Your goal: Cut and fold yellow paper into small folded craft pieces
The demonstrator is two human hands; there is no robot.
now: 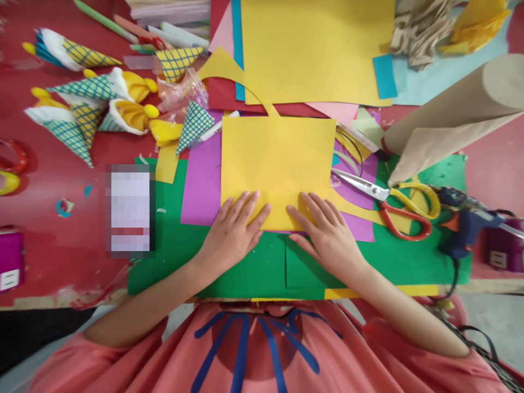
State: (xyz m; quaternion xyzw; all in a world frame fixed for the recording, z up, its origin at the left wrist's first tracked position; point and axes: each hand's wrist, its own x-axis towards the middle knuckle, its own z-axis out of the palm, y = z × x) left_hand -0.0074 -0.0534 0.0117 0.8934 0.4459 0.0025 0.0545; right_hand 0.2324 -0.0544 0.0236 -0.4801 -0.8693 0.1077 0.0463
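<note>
A yellow paper sheet (278,158) lies flat before me, over a purple sheet (198,191) and a green sheet (245,273). My left hand (235,226) rests on its lower left part, fingers stretched out and apart. On the lower right part lies my right hand (327,226), also flat with spread fingers. Neither hand holds anything. Scissors (380,194) with one red and one yellow handle loop lie right of the sheet, their tips close to its right edge. Beside my right hand, a curved yellow paper strip (360,210) runs toward the scissor handles.
Several patterned paper cones (85,90) with yellow stuffing lie at the upper left. A larger yellow sheet (319,49) is at the back. A brown paper roll (454,109) and a blue glue gun (462,224) lie on the right. A blurred-out rectangular object (130,199) lies on the left.
</note>
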